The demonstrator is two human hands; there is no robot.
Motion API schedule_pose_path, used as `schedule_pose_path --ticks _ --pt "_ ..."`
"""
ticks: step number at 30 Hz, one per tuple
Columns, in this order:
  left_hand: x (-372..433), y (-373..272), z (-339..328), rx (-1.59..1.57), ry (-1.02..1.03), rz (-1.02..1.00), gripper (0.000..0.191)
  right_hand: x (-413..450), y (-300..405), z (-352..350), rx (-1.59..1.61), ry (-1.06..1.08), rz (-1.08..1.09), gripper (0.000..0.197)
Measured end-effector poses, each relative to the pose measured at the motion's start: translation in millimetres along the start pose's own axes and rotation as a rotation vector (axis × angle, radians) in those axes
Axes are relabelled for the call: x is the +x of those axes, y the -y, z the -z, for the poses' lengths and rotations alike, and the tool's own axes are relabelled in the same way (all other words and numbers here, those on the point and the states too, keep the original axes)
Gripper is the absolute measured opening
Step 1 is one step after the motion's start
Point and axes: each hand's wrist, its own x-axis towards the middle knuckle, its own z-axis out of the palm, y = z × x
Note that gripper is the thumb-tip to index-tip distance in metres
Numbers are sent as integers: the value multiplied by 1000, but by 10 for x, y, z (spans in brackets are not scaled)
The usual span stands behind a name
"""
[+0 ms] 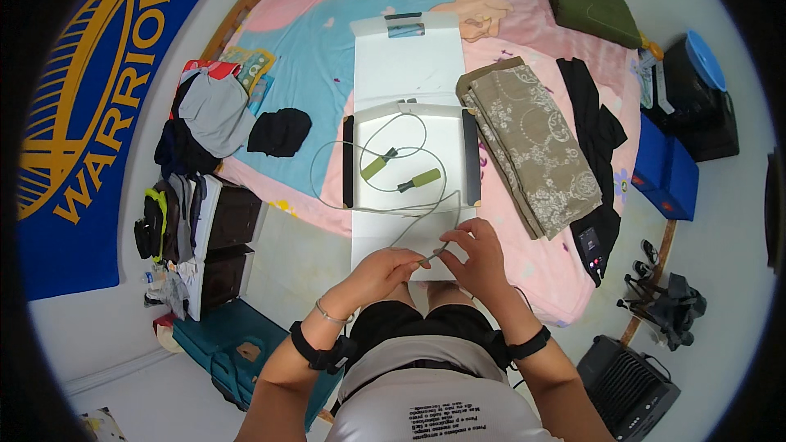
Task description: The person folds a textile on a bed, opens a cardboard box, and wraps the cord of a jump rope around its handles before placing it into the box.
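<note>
My left hand (393, 269) pinches a thin grey rope (427, 261) between thumb and fingers, in front of my lap. Close beside it on the right, my right hand (478, 253) has thumb and fingertips on the same rope. The rope loops forward over an open white cardboard box (447, 135) with black side edges, and one loop hangs past its left side. Inside the box lie two green handles with dark ends, the left handle (374, 168) tilted and the right handle (425, 178) nearer me. They look like jump rope handles.
The box rests on a bed with a pastel blanket (295, 61). Folded brown patterned fabric (534, 147) lies right of it, with black clothing (583, 92) and a phone (591, 245) beyond. A black cloth (280, 132) and piled clothes (215, 113) lie left. A teal suitcase (227, 344) stands lower left.
</note>
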Motion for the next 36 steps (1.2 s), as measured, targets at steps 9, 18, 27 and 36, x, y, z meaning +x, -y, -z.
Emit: schedule_pose_path --ticks 9,18,27,36 --pt "73 91 10 87 -172 -69 12 -49 -71 38 148 10 0 15" --pt "176 423 67 272 -394 -205 9 24 -125 252 883 -188 -387 9" --pt "221 634 470 296 -693 -112 17 275 -80 828 1060 -476 -330 14" --pt "449 191 250 331 -684 -200 50 242 160 564 806 -244 -401 18"
